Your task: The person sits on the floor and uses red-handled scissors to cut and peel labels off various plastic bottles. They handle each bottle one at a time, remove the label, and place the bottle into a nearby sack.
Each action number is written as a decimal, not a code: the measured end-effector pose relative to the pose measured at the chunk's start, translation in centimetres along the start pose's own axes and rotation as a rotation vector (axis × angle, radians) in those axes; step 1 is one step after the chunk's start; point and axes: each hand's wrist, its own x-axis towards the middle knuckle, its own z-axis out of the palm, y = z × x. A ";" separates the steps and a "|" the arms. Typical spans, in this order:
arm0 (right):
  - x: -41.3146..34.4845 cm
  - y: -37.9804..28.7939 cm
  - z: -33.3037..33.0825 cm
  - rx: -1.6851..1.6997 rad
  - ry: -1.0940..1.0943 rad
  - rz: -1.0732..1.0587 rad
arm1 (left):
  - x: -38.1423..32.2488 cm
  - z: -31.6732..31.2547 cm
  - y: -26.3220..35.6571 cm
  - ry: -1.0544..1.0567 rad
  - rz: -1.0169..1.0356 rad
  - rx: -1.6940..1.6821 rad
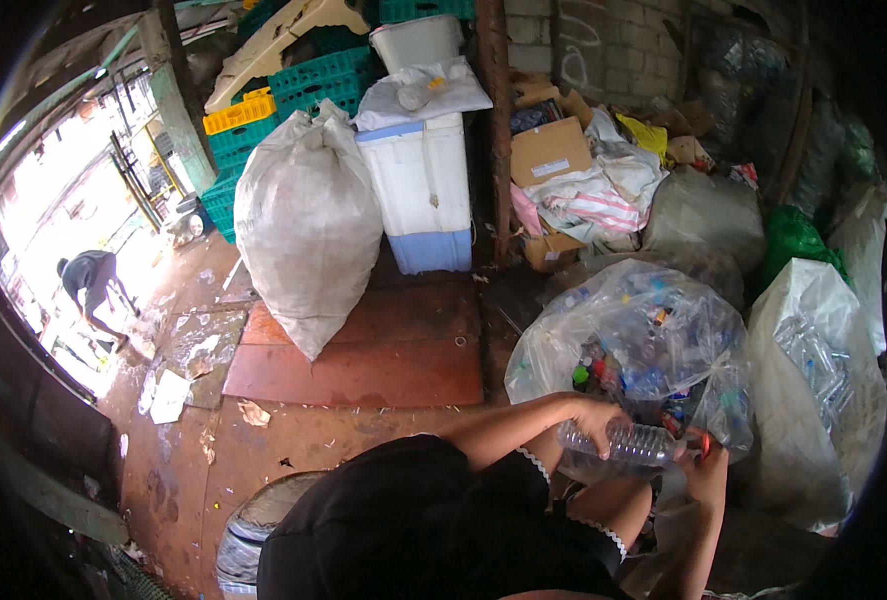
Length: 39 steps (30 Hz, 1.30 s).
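Observation:
A clear ribbed plastic bottle point(642, 443) lies crosswise in front of me. My left hand point(597, 421) is closed around its body near the base. At the neck end, my right hand point(702, 454) grips the bottle, with something orange-red showing at the fingers. Just beyond my hands stands a large clear plastic bag point(601, 307) holding many bottles with coloured caps and labels. To its right, an open white sack point(770, 360) holds clear plastic bottles.
A stuffed woven sack point(308, 217) stands on a reddish board point(353, 375). Behind are a white-and-blue cooler box point(428, 180), teal crates point(323, 79) and a cardboard box point(550, 152). A rusty post point(501, 135) rises between them. Another person point(90, 281) bends down outside at the left.

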 end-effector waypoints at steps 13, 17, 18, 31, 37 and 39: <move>0.9 -0.1 -0.6 -0.074 0.067 0.001 | 0.4 -0.8 1.6 0.158 -0.032 0.186; 1.2 3.8 -1.0 -0.211 0.350 -0.064 | 1.1 -0.1 3.0 0.341 -0.086 0.206; 1.5 3.2 -0.8 -0.226 0.349 -0.027 | 1.1 -0.1 2.4 0.373 -0.064 0.211; 8.2 16.6 3.6 0.417 0.604 0.536 | 6.5 0.9 -1.1 0.730 -0.237 0.799; 11.2 16.8 2.3 0.568 0.530 0.946 | 9.3 1.2 -3.3 0.743 -0.263 1.116; 11.2 21.0 2.7 0.629 0.316 1.096 | 9.9 1.8 -4.6 0.724 -0.206 1.233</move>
